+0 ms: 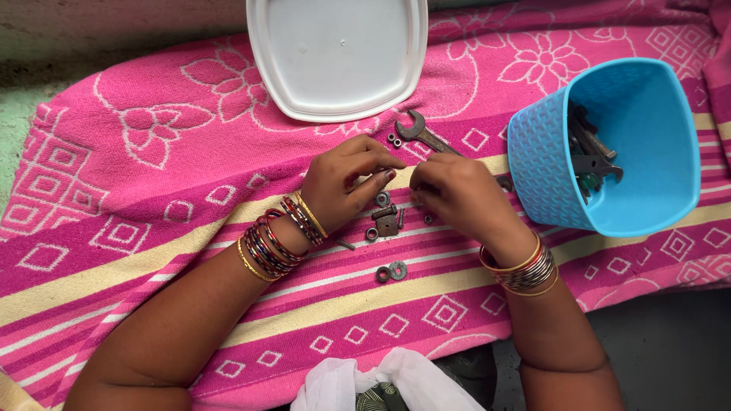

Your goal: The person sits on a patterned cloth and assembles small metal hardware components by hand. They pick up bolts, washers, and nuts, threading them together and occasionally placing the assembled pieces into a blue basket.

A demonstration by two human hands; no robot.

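Two hands pinch tiny metal bits: left hand and right hand, fingertips closed, contents hidden. Washers at six o'clock, wrench at twelve: hard, light, likely slippery; best pinched by their rims.

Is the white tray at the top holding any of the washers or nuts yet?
No, the white tray shows only bare surface, while the washers lie on the pink towel near both hands.

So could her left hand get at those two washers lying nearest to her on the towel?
Probably yes. The two washers lie bare on the towel, just below the left hand, with nothing covering them or lying between.
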